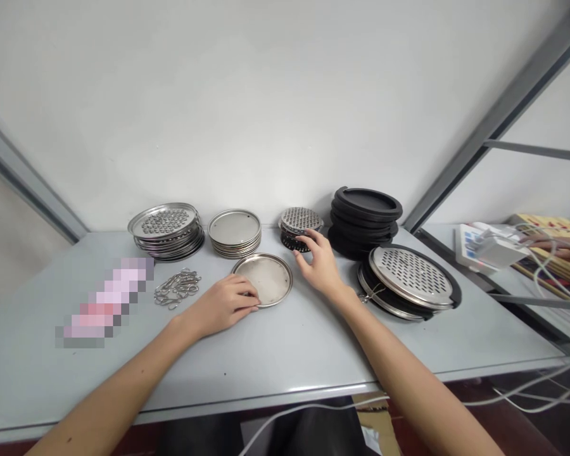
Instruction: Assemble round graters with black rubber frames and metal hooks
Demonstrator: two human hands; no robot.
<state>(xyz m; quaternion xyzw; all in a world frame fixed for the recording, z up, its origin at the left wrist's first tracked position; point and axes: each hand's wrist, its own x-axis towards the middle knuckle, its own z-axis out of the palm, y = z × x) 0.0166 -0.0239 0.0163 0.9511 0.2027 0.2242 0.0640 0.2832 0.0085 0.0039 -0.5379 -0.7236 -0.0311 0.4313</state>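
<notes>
A shallow round metal plate with a raised rim lies flat on the table. My left hand is closed at its left edge, fingers curled over the rim. To the right, my right hand is held with thumb and fingers apart, close to a short stack of small perforated metal discs. I cannot make out whether its fingertips touch them. Behind the plate stands a stack of plain round metal plates. Farther left is a stack of larger grater-like discs with raised rims.
Metal hooks lie in a pile at left, near a blurred-out pink item. Black rings are stacked back right, before them a black-rimmed perforated assembly. A power strip, cables and another person's hand are far right.
</notes>
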